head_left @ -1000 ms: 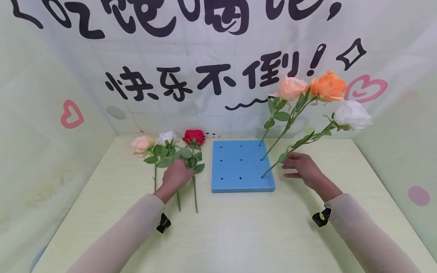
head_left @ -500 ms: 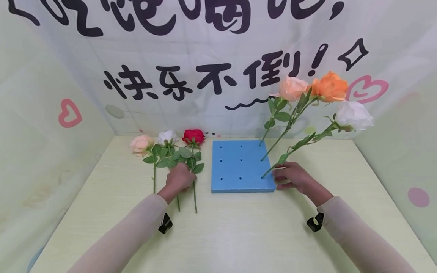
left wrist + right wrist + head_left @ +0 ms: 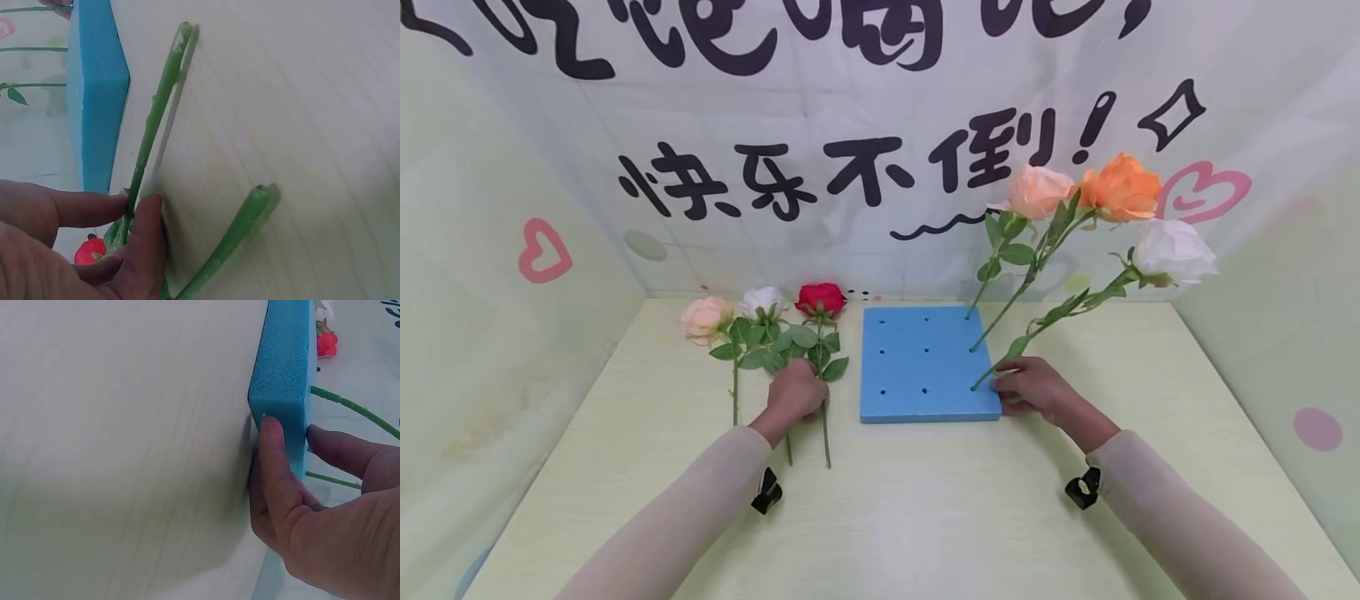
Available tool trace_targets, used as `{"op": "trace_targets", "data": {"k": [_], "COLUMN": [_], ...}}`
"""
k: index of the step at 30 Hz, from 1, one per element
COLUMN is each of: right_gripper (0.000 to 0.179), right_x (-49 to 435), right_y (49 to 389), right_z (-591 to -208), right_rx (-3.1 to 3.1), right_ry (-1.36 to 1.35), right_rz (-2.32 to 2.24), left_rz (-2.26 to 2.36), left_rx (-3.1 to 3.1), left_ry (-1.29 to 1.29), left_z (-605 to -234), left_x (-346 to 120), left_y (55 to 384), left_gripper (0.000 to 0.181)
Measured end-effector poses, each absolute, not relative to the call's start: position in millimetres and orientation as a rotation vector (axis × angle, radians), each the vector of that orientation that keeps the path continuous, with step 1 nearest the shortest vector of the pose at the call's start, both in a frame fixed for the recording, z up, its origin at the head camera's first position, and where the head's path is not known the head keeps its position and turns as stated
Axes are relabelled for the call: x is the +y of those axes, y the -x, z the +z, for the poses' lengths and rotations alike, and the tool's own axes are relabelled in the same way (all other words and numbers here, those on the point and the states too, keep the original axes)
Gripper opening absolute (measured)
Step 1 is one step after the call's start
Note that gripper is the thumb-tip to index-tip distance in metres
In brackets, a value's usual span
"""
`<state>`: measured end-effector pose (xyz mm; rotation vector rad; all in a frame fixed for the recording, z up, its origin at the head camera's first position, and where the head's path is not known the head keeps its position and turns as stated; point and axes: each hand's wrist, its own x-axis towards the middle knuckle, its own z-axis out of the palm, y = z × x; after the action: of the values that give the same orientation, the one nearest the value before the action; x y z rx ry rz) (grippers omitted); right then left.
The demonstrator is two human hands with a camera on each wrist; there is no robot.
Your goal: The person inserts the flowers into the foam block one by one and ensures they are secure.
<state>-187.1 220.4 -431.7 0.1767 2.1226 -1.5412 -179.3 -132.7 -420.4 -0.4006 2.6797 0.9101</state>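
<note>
My left hand (image 3: 797, 390) pinches the stem (image 3: 149, 134) of a red rose (image 3: 821, 300) between thumb and fingertips. That rose lies on the table, its stem end pointing toward me. Beside it lie a white rose (image 3: 764, 302) and a peach rose (image 3: 706, 320). My right hand (image 3: 1033, 387) holds the right edge of a blue foam block (image 3: 902, 371), thumb at the top edge and fingers against the side (image 3: 290, 434). Standing at a slant in the block's right-hand holes are a pale pink rose (image 3: 1039, 192), an orange rose (image 3: 1122, 188) and a white rose (image 3: 1174, 252).
Several small holes dot the left and middle of the block. The pale table (image 3: 895, 517) stretches toward me. A printed cloth (image 3: 820, 108) with black lettering hangs behind, and cloth walls stand at both sides.
My right hand has moved left, from beside the white rose's stem to the block's right edge, and taken hold there. My left hand has slid slightly down along the red rose's stem.
</note>
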Motion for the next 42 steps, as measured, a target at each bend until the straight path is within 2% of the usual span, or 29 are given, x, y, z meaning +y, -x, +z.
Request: {"op": "trace_targets", "data": {"k": [7,9,12,16,18,33,42], "right_gripper": [0.048,0.048,0.048,0.048,0.047,0.047,0.047], "right_x": [219,219,220,220,220,219,221], "right_y": [187,187,187,188,188,189,189], "right_z": [-430,-430,-431,-431,-431,-432,-435], "right_rx": [2.126,2.124,2.124,2.140,2.147,2.119,2.107], "right_ry": [-0.200,-0.202,-0.206,-0.198,-0.194,-0.224,-0.230], "right_rz": [-1.540,-1.540,-1.537,-1.521,-1.518,-1.539,-1.555], "left_rz": [0.946,0.950,0.985,1.097,1.152,1.543,1.845], "left_rx": [2.679,2.677,2.658,2.618,2.603,2.501,2.476], "left_ry": [0.400,0.409,0.428,0.439,0.438,0.302,0.181], "left_z": [-420,-419,-416,-406,-401,-360,-346], "left_x": [-133,-134,-135,-137,-137,-130,-125], "left_y": [180,180,179,180,180,178,190], "left_gripper": [0.035,0.030,0.012,0.035,0.040,0.037,0.040]}}
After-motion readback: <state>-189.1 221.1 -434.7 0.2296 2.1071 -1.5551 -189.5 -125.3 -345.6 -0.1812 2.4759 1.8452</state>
